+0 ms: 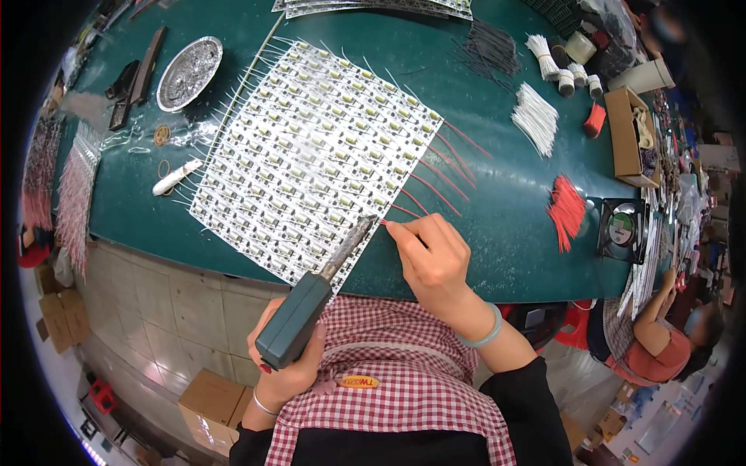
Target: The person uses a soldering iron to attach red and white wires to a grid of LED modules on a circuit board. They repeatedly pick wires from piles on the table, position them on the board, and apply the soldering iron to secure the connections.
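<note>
Left hand (298,374) is gripping soldering iron (297,318) over the white board (303,147), right hand (435,255) is pinching red wire (384,223) between fingers at board's right edge, probably keeping wire end steady near the tip.

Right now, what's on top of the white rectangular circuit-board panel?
Rows of small yellow-green and black components on the panel. The dark green soldering iron passes over its lower-right side; anything directly beneath is covered.
</note>
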